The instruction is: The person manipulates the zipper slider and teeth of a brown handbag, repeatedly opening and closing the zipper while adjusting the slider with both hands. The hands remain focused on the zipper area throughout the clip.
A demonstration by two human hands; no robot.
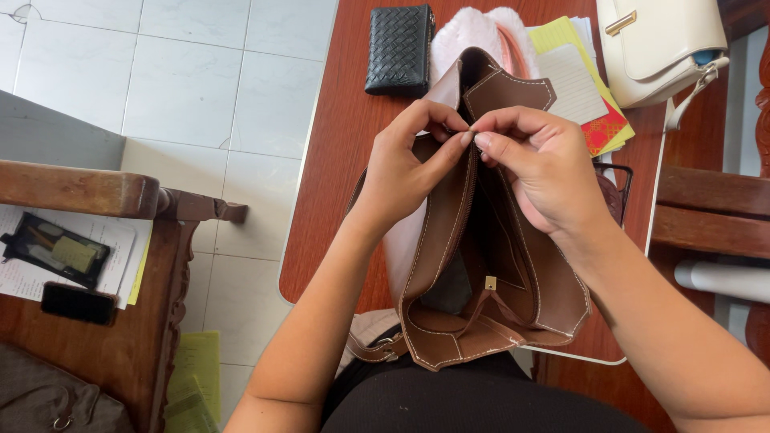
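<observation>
left hand (pixel 401 164): raised over the lap, forearm coming up from below left, wrist bent; thumb and forefinger pinch the top edge of the brown bag (pixel 473 265), other fingers curled against its side
right hand (pixel 539 164): comes in from the lower right, palm turned toward the bag; thumb and forefinger pressed together on the same edge, meeting the left fingertips, remaining fingers loosely bent
brown bag: held upright between lap and table edge, mouth open toward the camera; smooth brown leather-like panels with white contrast stitching, a shaped flap at the top, a small pale metal clasp inside, a strap with a metal buckle at the lower left
what the fingers grip: possibly a zip pull or seam end, too small to tell
table (pixel 337 160): reddish-brown wood with a pale rim, behind the bag
black wallet (pixel 399 50): woven texture, rectangular, lying flat on the table
pink fluffy pouch (pixel 481 36): just beyond the bag's flap, partly hidden by it
papers (pixel 577 72): yellow, white and red sheets stacked beside the pouch
cream handbag (pixel 658 44): smooth, gold clasp, at the top right
wooden chair (pixel 88 200): carved arm at the left, carrying papers and a dark phone (pixel 78 303)
</observation>
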